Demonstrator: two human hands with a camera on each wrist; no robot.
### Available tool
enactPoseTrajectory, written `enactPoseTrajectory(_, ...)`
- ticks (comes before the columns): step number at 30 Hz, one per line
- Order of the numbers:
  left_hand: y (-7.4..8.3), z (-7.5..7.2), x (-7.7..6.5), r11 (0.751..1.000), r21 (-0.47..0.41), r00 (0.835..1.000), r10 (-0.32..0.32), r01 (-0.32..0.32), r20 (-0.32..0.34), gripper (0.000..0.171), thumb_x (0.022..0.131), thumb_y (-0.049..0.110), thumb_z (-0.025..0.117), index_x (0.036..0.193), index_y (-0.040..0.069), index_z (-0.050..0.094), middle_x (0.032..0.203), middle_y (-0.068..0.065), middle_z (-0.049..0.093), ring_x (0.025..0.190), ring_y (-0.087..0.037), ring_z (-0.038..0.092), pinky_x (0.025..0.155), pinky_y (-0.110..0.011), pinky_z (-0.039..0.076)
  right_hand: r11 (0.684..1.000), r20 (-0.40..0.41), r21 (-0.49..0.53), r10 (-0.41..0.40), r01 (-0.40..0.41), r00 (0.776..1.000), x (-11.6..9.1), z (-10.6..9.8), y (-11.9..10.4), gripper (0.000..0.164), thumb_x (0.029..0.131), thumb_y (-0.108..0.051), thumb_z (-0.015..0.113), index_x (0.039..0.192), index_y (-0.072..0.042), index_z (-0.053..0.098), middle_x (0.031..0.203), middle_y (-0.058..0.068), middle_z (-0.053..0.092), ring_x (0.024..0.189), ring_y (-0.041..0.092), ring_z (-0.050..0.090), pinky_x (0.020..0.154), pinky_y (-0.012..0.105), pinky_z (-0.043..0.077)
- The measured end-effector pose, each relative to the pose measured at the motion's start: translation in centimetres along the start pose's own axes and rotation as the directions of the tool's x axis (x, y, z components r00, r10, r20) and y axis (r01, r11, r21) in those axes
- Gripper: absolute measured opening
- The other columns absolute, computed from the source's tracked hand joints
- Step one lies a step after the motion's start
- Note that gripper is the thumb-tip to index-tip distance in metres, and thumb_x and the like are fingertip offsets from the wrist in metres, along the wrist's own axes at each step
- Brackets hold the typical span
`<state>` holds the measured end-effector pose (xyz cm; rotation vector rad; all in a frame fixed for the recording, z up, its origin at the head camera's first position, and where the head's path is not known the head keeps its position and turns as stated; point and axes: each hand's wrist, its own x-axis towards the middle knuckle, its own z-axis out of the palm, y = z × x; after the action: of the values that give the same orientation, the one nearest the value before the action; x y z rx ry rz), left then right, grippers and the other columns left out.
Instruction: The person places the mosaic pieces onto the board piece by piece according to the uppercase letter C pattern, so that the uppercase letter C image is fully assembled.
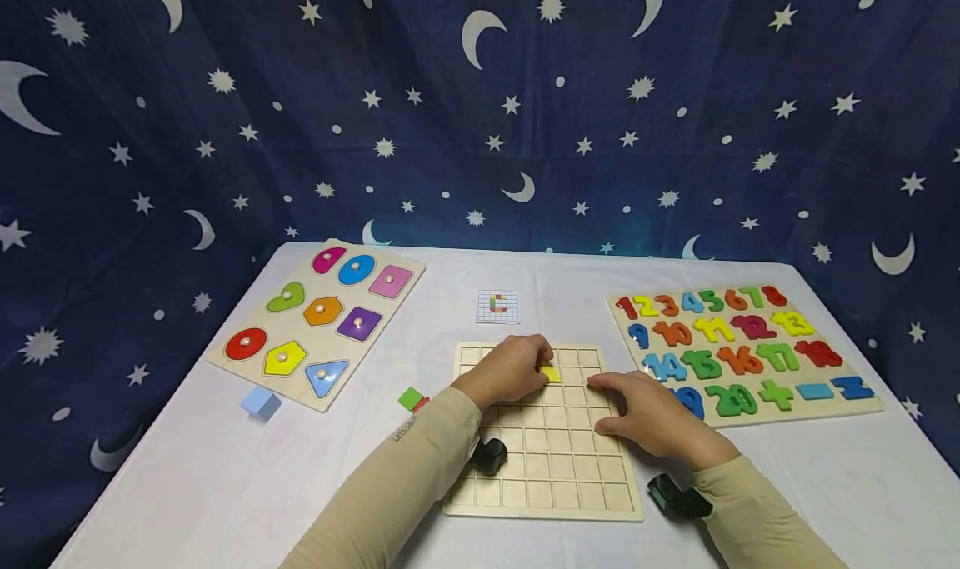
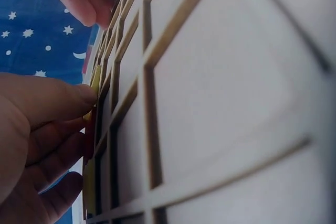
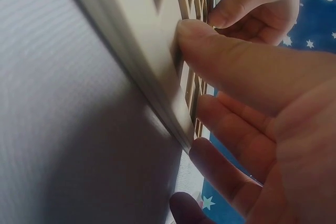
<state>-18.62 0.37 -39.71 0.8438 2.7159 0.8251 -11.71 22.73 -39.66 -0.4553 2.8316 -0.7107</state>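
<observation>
A wooden grid board (image 1: pixel 562 494) lies at the middle of the table. Over its upper part, my left hand (image 1: pixel 510 369) pinches a yellow square tile (image 1: pixel 552 374) at one of the cells. The left wrist view shows the thumb against the edge of this yellow tile (image 2: pixel 96 81), which stands tilted. Beyond it, a red tile (image 2: pixel 90 135) and another yellowish tile (image 2: pixel 90 187) sit by the fingers. At the board's right edge, my right hand (image 1: pixel 648 411) touches the frame with thumb and fingers spread, holding nothing. The left hand hides part of the grid in the head view.
A pattern card (image 1: pixel 498 306) lies behind the board. Left are a shape puzzle (image 1: pixel 300 302), a blue block (image 1: pixel 261 403), a green tile (image 1: pixel 411 399) and a red piece (image 1: pixel 422 405), partly hidden by the sleeve. A number puzzle (image 1: pixel 738 331) lies to the right.
</observation>
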Motion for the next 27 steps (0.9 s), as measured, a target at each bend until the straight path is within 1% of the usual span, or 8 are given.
enactPoseTrajectory(5, 0.02, 0.06, -0.03, 1.000, 0.000, 1.000, 0.006, -0.006, -0.004, 0.022, 0.086, 0.006, 0.076, 0.104, 0.007, 0.064, 0.087, 0.003, 0.061, 0.076, -0.009, 0.054, 0.073, -0.021, 0.046, 1.000, 0.000, -0.005, 0.007, -0.007, 1.000, -0.01, 0.03, -0.01, 0.058, 0.083, -0.026, 0.082, 0.134, -0.007, 0.062, 0.131, 0.011, 0.061, 0.120, 0.035, 0.054, 0.099, 0.056, 0.042)
enactPoseTrajectory(11, 0.13, 0.04, -0.09, 1.000, 0.001, 1.000, -0.004, 0.004, -0.008, 0.021, 0.086, 0.006, 0.076, 0.103, 0.008, 0.064, 0.086, 0.003, 0.060, 0.076, -0.009, 0.054, 0.073, -0.022, 0.046, 1.000, 0.002, -0.008, 0.016, -0.016, 1.000, -0.06, -0.01, -0.10, 0.059, 0.083, -0.027, 0.083, 0.134, -0.008, 0.062, 0.131, 0.012, 0.061, 0.120, 0.035, 0.053, 0.099, 0.057, 0.042)
enactPoseTrajectory(17, 0.08, 0.08, -0.11, 1.000, 0.013, 1.000, 0.003, -0.003, -0.015, 0.020, 0.086, 0.005, 0.074, 0.103, 0.008, 0.064, 0.087, 0.003, 0.061, 0.077, -0.009, 0.054, 0.073, -0.022, 0.046, 1.000, -0.001, -0.004, 0.011, -0.011, 1.000, -0.08, -0.04, -0.10, 0.058, 0.084, -0.027, 0.082, 0.134, -0.007, 0.062, 0.130, 0.011, 0.061, 0.119, 0.034, 0.054, 0.099, 0.056, 0.042)
enactPoseTrajectory(23, 0.14, 0.02, -0.28, 1.000, 0.021, 1.000, 0.011, -0.010, -0.023, 0.018, 0.086, 0.003, 0.072, 0.103, 0.008, 0.064, 0.085, 0.003, 0.059, 0.076, -0.010, 0.054, 0.072, -0.022, 0.045, 1.000, 0.001, -0.004, 0.001, -0.001, 1.000, -0.03, -0.09, -0.06, 0.058, 0.083, -0.026, 0.082, 0.134, -0.007, 0.062, 0.131, 0.012, 0.061, 0.120, 0.035, 0.053, 0.099, 0.056, 0.042)
enactPoseTrajectory(27, -0.03, -0.14, -0.57, 1.000, 0.022, 1.000, -0.002, 0.002, -0.018, 0.020, 0.087, 0.005, 0.072, 0.106, 0.007, 0.065, 0.091, 0.002, 0.063, 0.081, -0.010, 0.056, 0.077, -0.023, 0.047, 1.000, 0.004, -0.006, -0.002, 0.002, 1.000, -0.03, -0.12, -0.07, 0.058, 0.083, -0.026, 0.082, 0.134, -0.007, 0.062, 0.132, 0.012, 0.061, 0.121, 0.035, 0.053, 0.099, 0.056, 0.042)
